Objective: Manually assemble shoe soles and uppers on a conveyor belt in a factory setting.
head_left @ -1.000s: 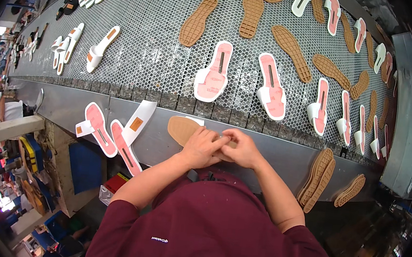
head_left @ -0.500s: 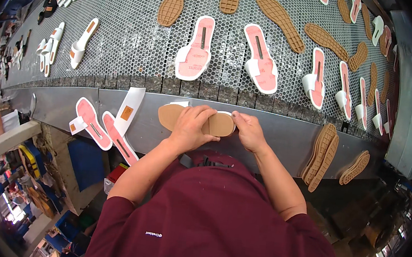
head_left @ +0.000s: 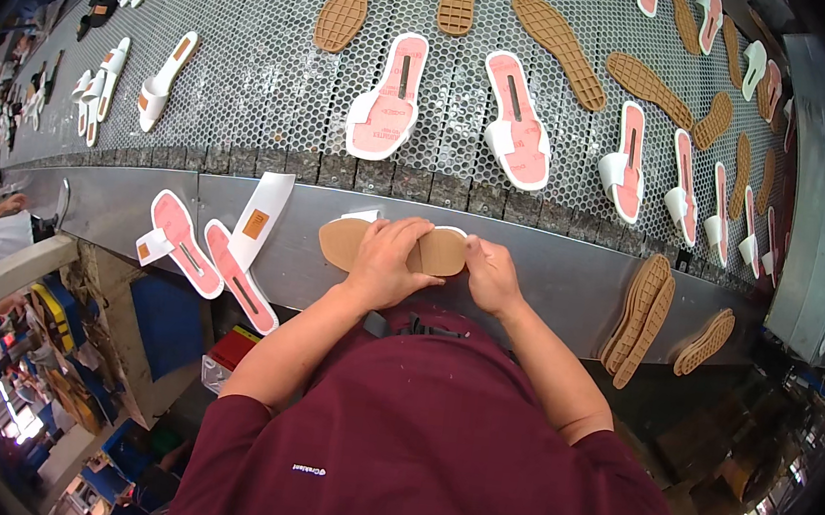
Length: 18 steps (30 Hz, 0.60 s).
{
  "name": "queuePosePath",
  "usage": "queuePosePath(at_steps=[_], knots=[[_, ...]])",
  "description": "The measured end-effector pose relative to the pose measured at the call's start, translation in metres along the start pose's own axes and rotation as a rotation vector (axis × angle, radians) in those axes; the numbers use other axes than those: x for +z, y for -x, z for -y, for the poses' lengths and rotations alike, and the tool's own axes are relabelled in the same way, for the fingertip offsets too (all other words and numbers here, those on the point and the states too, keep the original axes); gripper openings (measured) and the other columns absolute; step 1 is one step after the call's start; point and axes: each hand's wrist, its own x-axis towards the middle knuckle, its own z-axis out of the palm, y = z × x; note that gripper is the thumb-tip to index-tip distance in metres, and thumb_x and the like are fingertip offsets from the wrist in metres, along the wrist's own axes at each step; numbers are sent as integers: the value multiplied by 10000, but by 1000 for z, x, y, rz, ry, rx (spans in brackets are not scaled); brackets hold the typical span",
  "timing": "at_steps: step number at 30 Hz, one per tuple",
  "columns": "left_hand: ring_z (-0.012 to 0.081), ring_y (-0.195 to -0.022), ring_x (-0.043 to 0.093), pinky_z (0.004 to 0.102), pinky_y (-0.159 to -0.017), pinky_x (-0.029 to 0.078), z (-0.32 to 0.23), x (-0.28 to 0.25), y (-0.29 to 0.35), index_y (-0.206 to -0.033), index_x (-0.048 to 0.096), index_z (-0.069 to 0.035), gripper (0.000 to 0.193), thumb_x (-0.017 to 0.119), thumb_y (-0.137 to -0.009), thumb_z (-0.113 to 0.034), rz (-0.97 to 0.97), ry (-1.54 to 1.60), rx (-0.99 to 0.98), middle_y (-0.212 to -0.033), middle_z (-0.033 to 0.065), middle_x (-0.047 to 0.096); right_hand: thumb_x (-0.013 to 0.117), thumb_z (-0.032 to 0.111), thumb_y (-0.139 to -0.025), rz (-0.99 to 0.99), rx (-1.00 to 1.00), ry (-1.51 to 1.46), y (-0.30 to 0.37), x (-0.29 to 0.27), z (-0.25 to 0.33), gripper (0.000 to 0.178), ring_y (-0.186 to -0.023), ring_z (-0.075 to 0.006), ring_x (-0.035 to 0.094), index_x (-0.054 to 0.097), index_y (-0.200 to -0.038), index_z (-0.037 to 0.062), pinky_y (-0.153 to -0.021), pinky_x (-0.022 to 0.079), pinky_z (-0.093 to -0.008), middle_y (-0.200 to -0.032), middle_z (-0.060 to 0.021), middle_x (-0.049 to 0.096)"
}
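In front of my waist a sandal (head_left: 341, 243) is held with its smooth tan sole facing up, and a bit of white strap (head_left: 361, 215) sticks out along its far side. My left hand (head_left: 388, 261) is closed around its middle, the fingers over the sole. At the right end, my right hand (head_left: 495, 280) grips the edge with the thumb on the rim; its other fingers are partly hidden. To the left lie two pink-topped sandal pieces, one (head_left: 175, 223) with a white strap, the other (head_left: 239, 285) under a long white strap (head_left: 269, 210) with a tan patch.
Beyond the metal ledge (head_left: 533, 255), a perforated conveyor (head_left: 258, 101) bears several white-and-pink sandals (head_left: 387, 114) and tan gridded soles (head_left: 558, 47). More soles (head_left: 640, 317) overhang the ledge at right. A red box (head_left: 233, 346) sits below left. A person's hand (head_left: 8, 207) shows far left.
The sandals and soles on the conveyor have shifted slightly. My right thumb has moved a little along the held sandal's right end; my left hand keeps its grip.
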Motion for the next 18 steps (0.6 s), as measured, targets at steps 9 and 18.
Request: queuePosePath(at_steps=[9, 18], knots=[[307, -1125, 585, 443, -962, 426, -1, 18, -1, -1190, 556, -54, 752, 925, -576, -283, -74, 36, 67, -1211, 125, 611, 685, 225, -903, -152, -120, 275, 7, 3, -2, 265, -691, -167, 682, 698, -976, -29, -632, 531, -327, -791, -139, 717], [351, -1054, 601, 428, -882, 507, -18, -25, -10, -1211, 526, -25, 770, 933, -582, -201, -155, 147, 185, -1162, 175, 601, 660, 372, -937, 26, -340, 76, 4, -11, 15, 469, -880, -168, 675, 632, -1179, -30, -768, 529, -316, -1009, -123, 709]])
